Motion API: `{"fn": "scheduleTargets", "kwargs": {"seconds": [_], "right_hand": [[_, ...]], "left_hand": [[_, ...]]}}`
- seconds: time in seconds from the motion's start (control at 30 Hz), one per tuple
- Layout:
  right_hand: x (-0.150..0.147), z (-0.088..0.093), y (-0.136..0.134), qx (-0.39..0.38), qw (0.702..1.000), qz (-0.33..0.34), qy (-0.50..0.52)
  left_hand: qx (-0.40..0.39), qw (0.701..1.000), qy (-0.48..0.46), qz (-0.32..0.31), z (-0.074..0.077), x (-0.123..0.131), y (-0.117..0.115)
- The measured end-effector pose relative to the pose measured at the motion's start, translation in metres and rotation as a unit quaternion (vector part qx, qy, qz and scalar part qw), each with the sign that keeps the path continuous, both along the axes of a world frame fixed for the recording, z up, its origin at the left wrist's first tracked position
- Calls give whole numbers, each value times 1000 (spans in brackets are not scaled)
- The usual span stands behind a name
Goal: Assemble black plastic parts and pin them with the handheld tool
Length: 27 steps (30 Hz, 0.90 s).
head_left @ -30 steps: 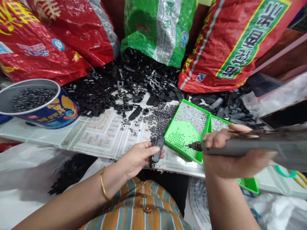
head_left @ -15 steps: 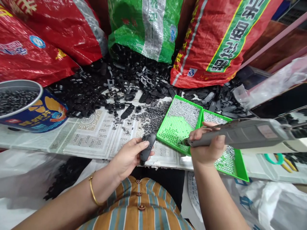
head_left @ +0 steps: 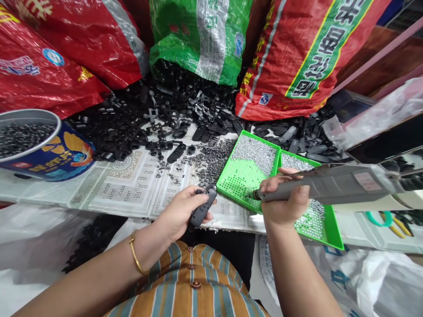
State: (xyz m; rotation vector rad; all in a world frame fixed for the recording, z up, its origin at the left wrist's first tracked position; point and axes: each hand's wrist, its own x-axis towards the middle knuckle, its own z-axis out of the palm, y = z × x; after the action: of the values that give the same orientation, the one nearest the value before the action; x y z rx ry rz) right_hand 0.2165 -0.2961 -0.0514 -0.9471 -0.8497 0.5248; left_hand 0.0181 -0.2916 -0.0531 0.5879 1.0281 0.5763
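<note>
Near the table's front edge, my left hand [head_left: 181, 211] grips a dark oblong plastic part [head_left: 202, 209], thumb on top and fingertips beneath. My right hand [head_left: 284, 196] is wrapped round a grey electric screwdriver [head_left: 330, 184], whose tip points left over a green perforated tray [head_left: 231, 174]. Small silvery screws fill the back of that tray, and its front shows bare holes with a few scattered screws. A second green tray [head_left: 334, 226] with screws lies partly under the screwdriver and my right hand.
Black plastic parts [head_left: 115, 127] are heaped at the back, beside a pile of tiny dark pieces [head_left: 211, 160]. A blue tub [head_left: 66, 152] stands left. Red [head_left: 284, 57] and green [head_left: 198, 39] sacks rise behind. Yellow-handled pliers [head_left: 396, 226] lie right.
My left hand has turned the dark part slightly, so it leans more to the right and a small round end shows at its top. My right hand and the screwdriver have hardly moved.
</note>
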Motion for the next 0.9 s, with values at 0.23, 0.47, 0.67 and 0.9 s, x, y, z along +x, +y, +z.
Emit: {"fn": "scheduleTargets", "kwargs": {"seconds": [0.23,0.47,0.67,0.9], "right_hand": [[0,0,0,9,1000,-8,-3],[2,4,0,-3,1000,-15,0],[-14,31,-2,28,998,26,47],[-58,45,4,26,989,124,73]], "left_hand": [[6,1000,19,0,-3,-1,1],[33,999,28,-3,-4,3,-2],[20,999,34,23,-10,10,-3],[20,998,45,38,-14,15,-4]]}}
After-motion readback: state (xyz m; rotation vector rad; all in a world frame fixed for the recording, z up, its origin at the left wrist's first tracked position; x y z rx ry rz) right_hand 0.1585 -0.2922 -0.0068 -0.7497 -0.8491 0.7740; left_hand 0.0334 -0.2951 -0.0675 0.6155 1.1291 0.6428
